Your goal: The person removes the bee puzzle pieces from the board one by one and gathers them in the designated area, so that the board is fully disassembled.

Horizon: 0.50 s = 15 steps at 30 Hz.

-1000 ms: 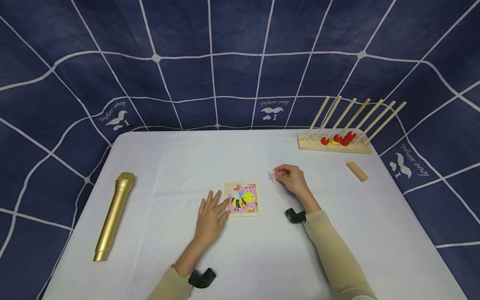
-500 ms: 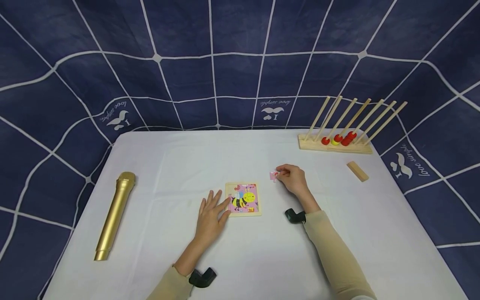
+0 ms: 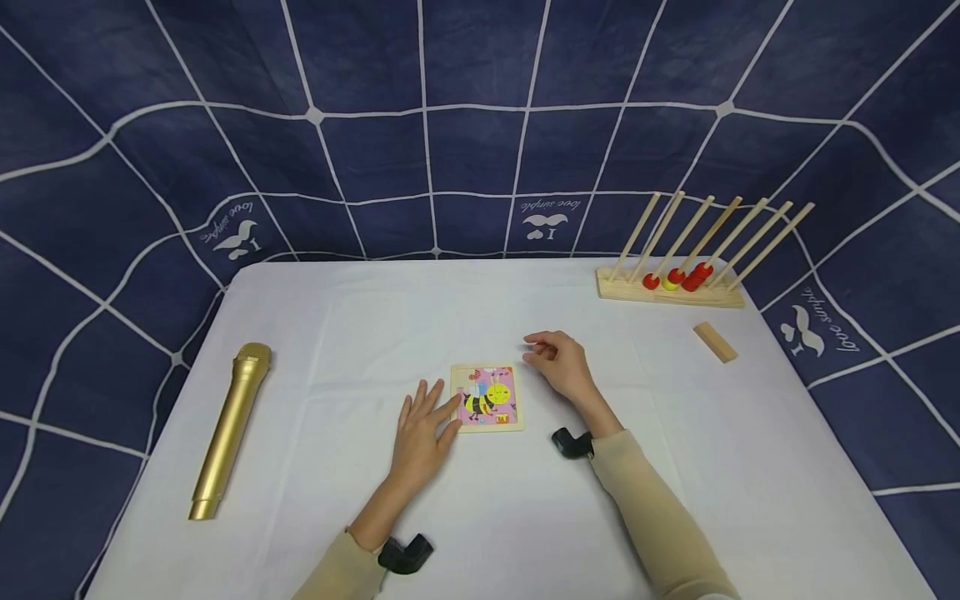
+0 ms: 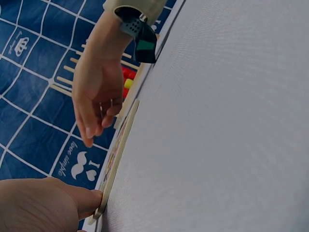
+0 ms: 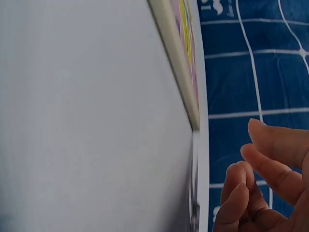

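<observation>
A square bee jigsaw puzzle (image 3: 488,403) in a pale wooden frame lies flat on the white table. My left hand (image 3: 420,440) rests at its left side, fingers spread, thumb and index finger touching the frame; the left wrist view shows the thumb against the frame's edge (image 4: 117,166). Just beyond the puzzle's upper right corner is my right hand (image 3: 559,363). Its fingers are loosely bent, and the right wrist view shows a gap between thumb and index finger (image 5: 273,169) with nothing held. The pink puzzle piece is not seen in that hand.
A golden microphone (image 3: 231,429) lies at the left of the table. At the back right stands a wooden peg rack (image 3: 622,289) with several red and yellow beads. In front of it lies a small wooden block (image 3: 715,342). A blue checked cloth (image 3: 480,150) hangs behind.
My right hand held a pink puzzle piece right of the puzzle; now it holds none and is nearer the puzzle. Red shows in the puzzle's upper right corner. My left hand stays still.
</observation>
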### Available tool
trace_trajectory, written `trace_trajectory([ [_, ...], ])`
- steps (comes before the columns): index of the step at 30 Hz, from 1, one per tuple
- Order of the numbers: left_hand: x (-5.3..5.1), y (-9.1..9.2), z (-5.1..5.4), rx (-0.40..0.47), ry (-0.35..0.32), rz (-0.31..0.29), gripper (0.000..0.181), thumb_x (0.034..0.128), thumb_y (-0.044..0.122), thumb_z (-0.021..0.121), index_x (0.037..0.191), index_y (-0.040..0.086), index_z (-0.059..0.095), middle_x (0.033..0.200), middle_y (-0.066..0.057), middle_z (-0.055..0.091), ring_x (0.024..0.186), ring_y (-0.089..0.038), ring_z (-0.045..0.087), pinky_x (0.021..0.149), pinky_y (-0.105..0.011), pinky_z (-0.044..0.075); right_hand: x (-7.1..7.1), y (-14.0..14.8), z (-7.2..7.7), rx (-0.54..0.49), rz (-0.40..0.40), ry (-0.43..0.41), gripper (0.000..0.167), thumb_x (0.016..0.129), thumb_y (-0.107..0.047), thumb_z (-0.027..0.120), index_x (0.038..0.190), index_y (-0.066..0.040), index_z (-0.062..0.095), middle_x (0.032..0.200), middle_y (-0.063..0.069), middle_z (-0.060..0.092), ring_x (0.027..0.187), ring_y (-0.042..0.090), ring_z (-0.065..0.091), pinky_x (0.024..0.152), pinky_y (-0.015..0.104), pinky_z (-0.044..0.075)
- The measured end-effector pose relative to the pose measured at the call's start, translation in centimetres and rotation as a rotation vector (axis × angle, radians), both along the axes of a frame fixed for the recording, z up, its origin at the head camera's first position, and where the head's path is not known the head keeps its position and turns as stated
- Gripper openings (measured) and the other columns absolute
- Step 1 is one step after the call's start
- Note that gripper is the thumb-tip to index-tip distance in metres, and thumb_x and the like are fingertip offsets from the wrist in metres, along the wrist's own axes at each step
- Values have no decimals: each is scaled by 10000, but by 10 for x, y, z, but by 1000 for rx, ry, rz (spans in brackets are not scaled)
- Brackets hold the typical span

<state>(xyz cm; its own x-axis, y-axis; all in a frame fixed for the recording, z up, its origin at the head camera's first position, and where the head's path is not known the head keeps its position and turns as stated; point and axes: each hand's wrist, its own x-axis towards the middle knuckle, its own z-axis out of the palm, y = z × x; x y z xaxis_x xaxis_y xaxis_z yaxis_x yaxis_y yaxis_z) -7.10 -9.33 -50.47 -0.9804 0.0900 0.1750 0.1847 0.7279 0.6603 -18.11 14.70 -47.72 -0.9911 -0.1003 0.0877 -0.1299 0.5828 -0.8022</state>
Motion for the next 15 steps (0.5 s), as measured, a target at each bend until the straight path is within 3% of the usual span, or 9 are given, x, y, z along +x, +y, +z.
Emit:
trace_trajectory([
  [7,0,0,-2,-7,18,2,382,879,152,713,1252,77,669,1484,-201,457,1443,-443,283,1167,-610,163,11,-30,0,-5,126,4,272,803,-86,789,1067,-44,737,894,96,630,696,142,511,622,204,397],
  [15,0,-1,-3,-3,30,0,392,864,169,734,1242,81,678,1479,-194,468,1440,-437,297,1163,-611,176,14,-48,-4,42,177,-24,243,780,-91,814,1013,-64,749,835,55,591,675,121,493,601,185,407],
])
